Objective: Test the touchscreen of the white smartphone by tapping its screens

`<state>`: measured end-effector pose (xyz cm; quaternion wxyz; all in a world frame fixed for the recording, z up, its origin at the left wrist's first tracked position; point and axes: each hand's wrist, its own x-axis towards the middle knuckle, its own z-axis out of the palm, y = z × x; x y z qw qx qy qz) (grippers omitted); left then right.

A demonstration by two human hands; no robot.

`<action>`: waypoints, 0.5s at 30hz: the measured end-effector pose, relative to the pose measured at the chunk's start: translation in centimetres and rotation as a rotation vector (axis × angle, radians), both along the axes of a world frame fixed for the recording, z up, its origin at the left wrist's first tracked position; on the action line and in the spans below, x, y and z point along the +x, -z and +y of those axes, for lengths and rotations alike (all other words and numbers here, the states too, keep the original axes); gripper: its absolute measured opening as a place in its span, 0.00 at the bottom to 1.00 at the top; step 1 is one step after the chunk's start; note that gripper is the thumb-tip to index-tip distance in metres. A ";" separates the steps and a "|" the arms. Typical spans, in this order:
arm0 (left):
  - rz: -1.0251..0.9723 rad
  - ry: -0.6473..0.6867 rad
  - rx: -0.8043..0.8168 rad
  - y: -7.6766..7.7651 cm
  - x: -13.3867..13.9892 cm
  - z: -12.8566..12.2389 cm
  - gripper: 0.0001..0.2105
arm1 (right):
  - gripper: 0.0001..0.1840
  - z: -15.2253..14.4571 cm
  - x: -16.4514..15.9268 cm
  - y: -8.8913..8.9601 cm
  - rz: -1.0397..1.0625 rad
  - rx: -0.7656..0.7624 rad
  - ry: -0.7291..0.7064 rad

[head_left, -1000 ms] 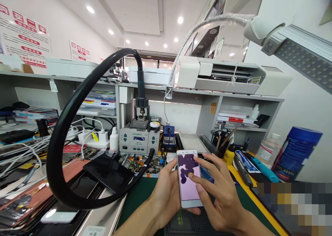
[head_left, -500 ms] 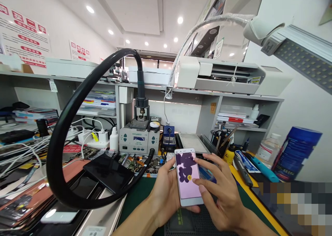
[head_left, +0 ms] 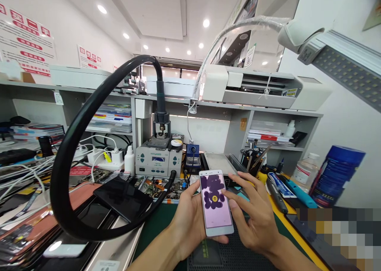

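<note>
A white smartphone (head_left: 216, 219) rests upright in my left hand (head_left: 189, 215), whose thumb lies along its left edge and whose fingers pass behind it. Its lit screen shows a pink background with dark purple blobs and a yellow round mark near the middle. My right hand (head_left: 253, 211) is at the phone's right side with fingers spread; one fingertip is at the right part of the screen. It holds nothing. Under both hands lies a black perforated mat (head_left: 235, 255) on a green work mat (head_left: 157, 215).
A thick black hose (head_left: 56, 175) loops at left from the grey hot-air station (head_left: 159, 160). Several phones and a dark panel (head_left: 123, 197) lie at left. At right are a screwdriver (head_left: 278, 193), a clear bottle (head_left: 305, 170) and a blue canister (head_left: 337, 175). A lamp (head_left: 348, 68) hangs above.
My right fingertip has moved up and off the lower screen to its right part. The dark blobs and yellow mark on the screen have changed shape and place.
</note>
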<state>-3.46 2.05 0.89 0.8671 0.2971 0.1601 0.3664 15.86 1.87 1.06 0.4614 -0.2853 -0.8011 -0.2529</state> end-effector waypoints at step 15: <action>0.019 -0.039 -0.008 -0.2 -0.1 0.3 0.33 | 0.16 -0.6 0.0 -0.4 -0.051 -0.038 -0.142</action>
